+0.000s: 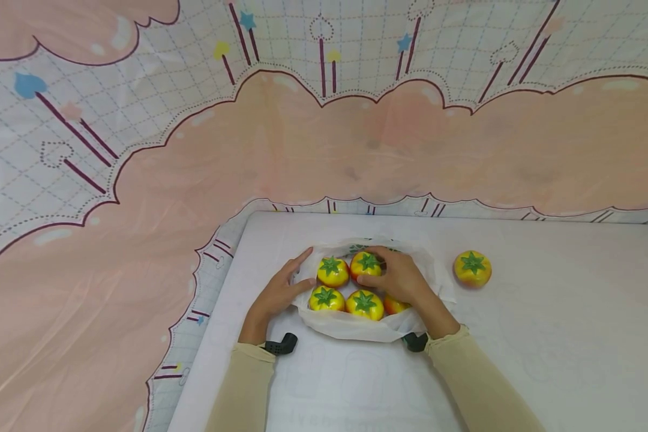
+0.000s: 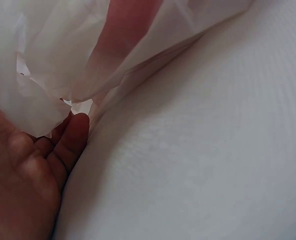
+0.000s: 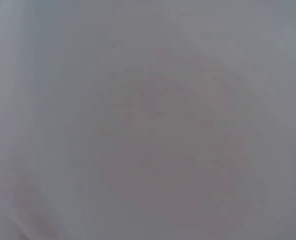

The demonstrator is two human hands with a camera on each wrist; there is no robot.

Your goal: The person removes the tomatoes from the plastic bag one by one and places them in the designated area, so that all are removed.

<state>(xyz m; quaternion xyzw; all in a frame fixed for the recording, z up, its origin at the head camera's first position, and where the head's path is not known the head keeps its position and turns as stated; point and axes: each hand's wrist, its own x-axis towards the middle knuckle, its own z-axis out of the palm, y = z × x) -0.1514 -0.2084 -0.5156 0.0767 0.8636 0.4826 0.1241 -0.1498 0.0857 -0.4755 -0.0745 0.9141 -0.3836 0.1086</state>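
A white plastic bag [image 1: 329,329] lies wide-mouthed on the table, with several glossy yellow-and-red tomatoes [image 1: 365,305] inside, each topped by a green star-shaped calyx. At the upper middle of the bag, my right hand [image 1: 399,277] grips one tomato [image 1: 365,261] between thumb and fingers. My left hand [image 1: 277,293] holds the bag's left side, its thumb over the rim beside the tomatoes. In the left wrist view, bent fingers [image 2: 70,142] lie against the thin plastic, and a reddish shape shows through it. The right wrist view is only a grey blur.
One more tomato [image 1: 472,269] stands outside the bag, to its right. The white table [image 1: 561,324] ends on the left and at the back, where a patterned pink-and-white cloth [image 1: 410,156] hangs. Dark wrist cameras [image 1: 282,344] sit at both cuffs.
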